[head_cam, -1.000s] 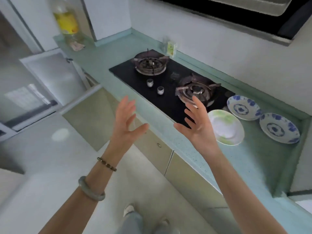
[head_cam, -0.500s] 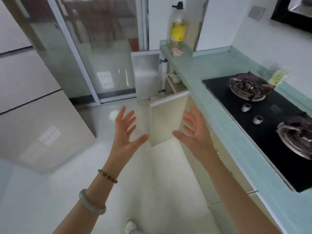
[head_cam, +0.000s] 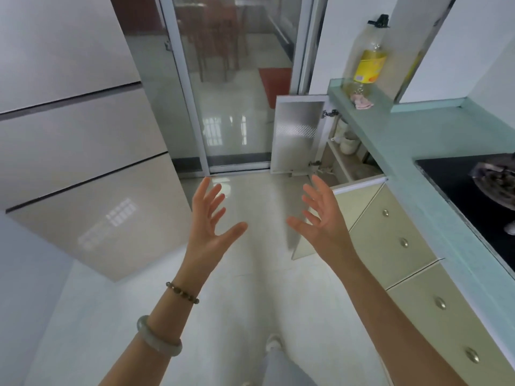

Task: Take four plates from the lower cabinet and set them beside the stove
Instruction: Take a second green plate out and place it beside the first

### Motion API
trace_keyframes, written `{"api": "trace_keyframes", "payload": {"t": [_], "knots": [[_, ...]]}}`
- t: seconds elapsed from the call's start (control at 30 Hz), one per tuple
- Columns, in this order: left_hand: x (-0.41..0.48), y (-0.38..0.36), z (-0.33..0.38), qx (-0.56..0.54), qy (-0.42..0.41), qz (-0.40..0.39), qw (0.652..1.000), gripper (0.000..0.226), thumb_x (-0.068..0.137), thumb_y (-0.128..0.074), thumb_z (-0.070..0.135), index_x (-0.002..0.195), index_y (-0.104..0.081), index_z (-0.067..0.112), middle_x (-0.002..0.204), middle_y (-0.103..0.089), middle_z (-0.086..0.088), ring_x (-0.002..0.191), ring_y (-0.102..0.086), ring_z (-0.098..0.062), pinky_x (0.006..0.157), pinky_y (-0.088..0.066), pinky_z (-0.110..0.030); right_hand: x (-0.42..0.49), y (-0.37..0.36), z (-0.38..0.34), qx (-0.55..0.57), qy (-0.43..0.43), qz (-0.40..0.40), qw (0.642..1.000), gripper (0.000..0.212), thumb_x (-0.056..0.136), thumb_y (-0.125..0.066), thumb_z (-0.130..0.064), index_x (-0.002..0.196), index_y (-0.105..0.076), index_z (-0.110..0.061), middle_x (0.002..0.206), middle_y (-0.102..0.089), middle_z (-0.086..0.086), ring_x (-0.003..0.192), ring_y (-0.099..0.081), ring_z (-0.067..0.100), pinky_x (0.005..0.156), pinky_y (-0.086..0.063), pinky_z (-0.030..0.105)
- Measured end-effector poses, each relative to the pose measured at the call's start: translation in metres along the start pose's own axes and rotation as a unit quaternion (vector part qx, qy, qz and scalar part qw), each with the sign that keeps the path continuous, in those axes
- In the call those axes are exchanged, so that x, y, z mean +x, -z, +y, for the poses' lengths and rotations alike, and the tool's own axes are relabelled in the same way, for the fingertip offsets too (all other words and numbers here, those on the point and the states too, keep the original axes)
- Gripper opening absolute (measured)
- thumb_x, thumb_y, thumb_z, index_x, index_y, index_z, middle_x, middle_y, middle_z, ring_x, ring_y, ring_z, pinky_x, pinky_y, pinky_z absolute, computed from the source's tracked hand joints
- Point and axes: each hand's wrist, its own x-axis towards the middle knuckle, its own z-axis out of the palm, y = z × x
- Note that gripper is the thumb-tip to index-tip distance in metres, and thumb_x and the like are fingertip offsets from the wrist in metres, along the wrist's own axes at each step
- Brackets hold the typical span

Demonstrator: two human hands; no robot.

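My left hand [head_cam: 210,227] and my right hand [head_cam: 320,218] are raised in front of me over the floor, palms facing each other, fingers spread, holding nothing. Ahead and to the right, the lower cabinet [head_cam: 345,162] stands with both doors swung out: a silvery far door [head_cam: 298,132] and a cream near door [head_cam: 342,218] just past my right hand. Pale crockery [head_cam: 348,143] shows on its shelf. The black stove [head_cam: 473,190] lies at the right edge, set in the green countertop [head_cam: 404,151]. No plates are in view.
A bottle of yellow oil [head_cam: 369,59] stands at the counter's far end. Cream drawers with round knobs [head_cam: 404,243] run below the counter on the right. A glass sliding door [head_cam: 228,87] is ahead and large pale panels [head_cam: 69,135] line the left.
The view has swung left, from the stove and three plates on the counter to the open cabinet. Both hands stayed raised and spread, holding nothing.
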Motion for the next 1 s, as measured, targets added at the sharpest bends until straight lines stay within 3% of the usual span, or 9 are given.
{"api": "trace_keyframes", "payload": {"t": [0.53, 1.0], "knots": [[0.236, 0.012, -0.056, 0.037, 0.02, -0.011, 0.999, 0.096, 0.076, -0.073, 0.021, 0.152, -0.014, 0.03, 0.148, -0.036, 0.014, 0.132, -0.039, 0.005, 0.107, -0.036, -0.014, 0.254, -0.033, 0.033, 0.014, 0.015, 0.024, 1.0, 0.077, 0.079, -0.075, -0.007, 0.126, -0.035, -0.053, 0.138, -0.047, -0.011, 0.128, -0.046, 0.006, 0.107, -0.039, 0.03], [0.442, 0.026, -0.113, 0.039, 0.02, -0.047, 0.998, 0.098, 0.075, -0.076, 0.02, 0.153, -0.017, 0.029, 0.15, -0.036, 0.006, 0.136, -0.04, -0.007, 0.112, -0.035, -0.027, 0.43, -0.038, 0.051, 0.005, -0.007, 0.083, 0.997, 0.081, 0.076, -0.075, 0.0, 0.14, -0.035, -0.03, 0.135, -0.048, -0.008, 0.125, -0.049, 0.009, 0.103, -0.041, 0.025]]}}
